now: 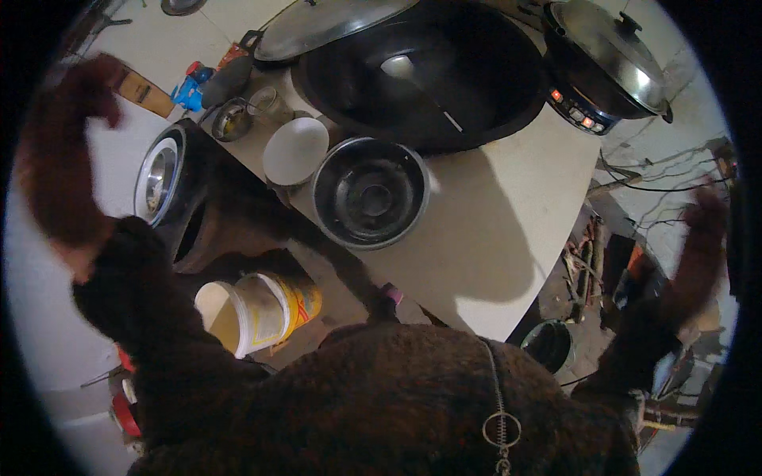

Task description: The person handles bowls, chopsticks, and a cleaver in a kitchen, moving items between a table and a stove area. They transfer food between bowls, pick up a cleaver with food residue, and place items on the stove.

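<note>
Both arms are raised out to the sides in dark brown sleeves. My left hand [67,159] is up at the left rim, blurred, its curved fingers apart from the thumb and nothing seen between them. At the right rim my right hand [702,246] is dark and smeared, so its fingers cannot be made out. Neither hand touches anything on the pale counter [492,238]. A dark round basin [373,194] stands there beside a white bowl [295,151]. Behind them a large black wok [484,71] has a ladle [398,67] lying in it.
A metal lid [333,28] leans over the wok's far left. An electric cooker [607,59] with lit red indicators stands far right. Lower left are a bucket [262,313] and a dark stand holding a metal bowl [163,174]. Sticks [583,266] and a green bucket [548,347] lie right.
</note>
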Demonstrator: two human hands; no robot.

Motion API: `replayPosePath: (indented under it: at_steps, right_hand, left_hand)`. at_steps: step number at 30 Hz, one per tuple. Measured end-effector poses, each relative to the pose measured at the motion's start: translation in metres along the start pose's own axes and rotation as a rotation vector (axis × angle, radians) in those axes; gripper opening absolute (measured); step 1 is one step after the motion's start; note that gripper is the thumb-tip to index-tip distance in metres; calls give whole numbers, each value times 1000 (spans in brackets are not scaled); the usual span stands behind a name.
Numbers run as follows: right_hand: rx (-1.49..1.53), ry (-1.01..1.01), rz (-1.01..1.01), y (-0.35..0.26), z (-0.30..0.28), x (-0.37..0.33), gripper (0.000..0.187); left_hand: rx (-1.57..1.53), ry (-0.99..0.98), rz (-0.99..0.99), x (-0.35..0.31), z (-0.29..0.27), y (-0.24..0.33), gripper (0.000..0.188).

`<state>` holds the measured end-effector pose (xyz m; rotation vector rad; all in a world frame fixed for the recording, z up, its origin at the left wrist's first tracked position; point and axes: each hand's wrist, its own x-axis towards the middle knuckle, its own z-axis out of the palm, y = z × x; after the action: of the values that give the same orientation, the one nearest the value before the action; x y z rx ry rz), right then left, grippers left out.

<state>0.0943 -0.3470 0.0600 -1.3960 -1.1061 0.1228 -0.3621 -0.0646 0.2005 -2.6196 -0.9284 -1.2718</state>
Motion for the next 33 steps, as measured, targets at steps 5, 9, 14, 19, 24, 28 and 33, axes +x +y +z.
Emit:
replayPosePath:
  at_steps: [5, 9, 14, 19, 24, 28, 33]
  right_hand:
    - [344, -310, 568, 17, 146, -69, 54]
    - [352, -506, 842, 35, 220, -103, 66]
    - [498, -619, 931, 48, 262, -114, 76]
    - [318, -708, 1057, 64, 290, -108, 73]
    - [341, -653, 1087, 84, 312, -109, 53]
    - [323, -691, 1079, 83, 303, -106, 56]
    - [349, -814, 1027, 64, 257, -90, 61]
  left_hand:
    - [-607, -365, -771, -111, 42, -110, 30]
    - [-631, -506, -913, -178, 68, -179, 34]
    - [-477, -600, -965, -228, 141, -206, 55]
    - [-457, -548, -689, -239, 197, -208, 60]
    - [-149, -478, -667, -246, 234, -206, 49]
    - [-266, -610, -996, -242, 217, -223, 36]
    - [-449, -360, -1189, -212, 163, -215, 29]
